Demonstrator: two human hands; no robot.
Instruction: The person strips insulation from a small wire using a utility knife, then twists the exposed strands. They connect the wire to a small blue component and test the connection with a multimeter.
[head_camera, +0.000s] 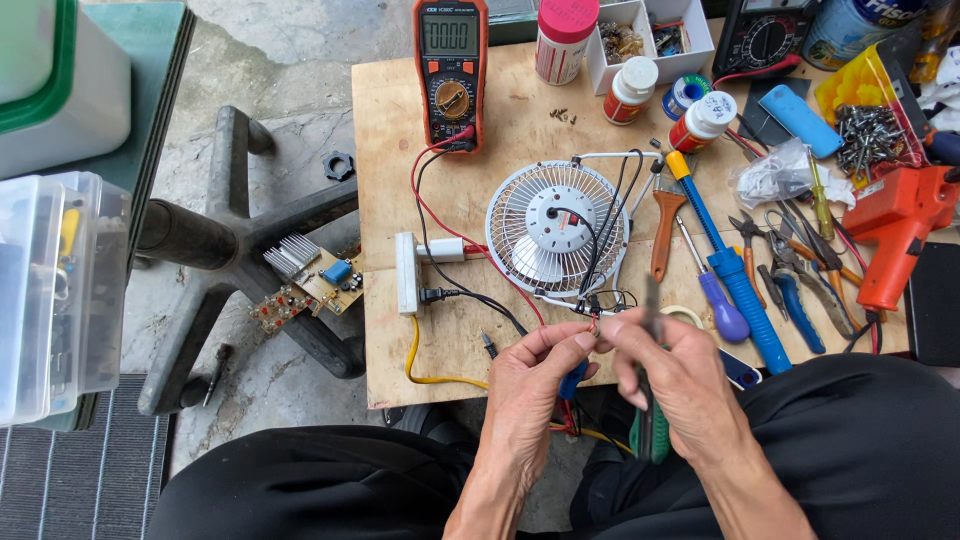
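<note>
Both hands meet at the near edge of the plywood board (450, 100): the left hand (530, 385) pinches the thin red and black wire ends (594, 322) between thumb and fingertips, while the right hand (680, 375) closes on the same wires and also clasps a green-handled tool (652, 425) (its tip blurred). Those wires run to the small white round wire-grille fan (557, 230) lying flat just beyond. An orange multimeter (451, 70) stands farther back, with a blue-handled screwdriver (735, 280) to the right.
</note>
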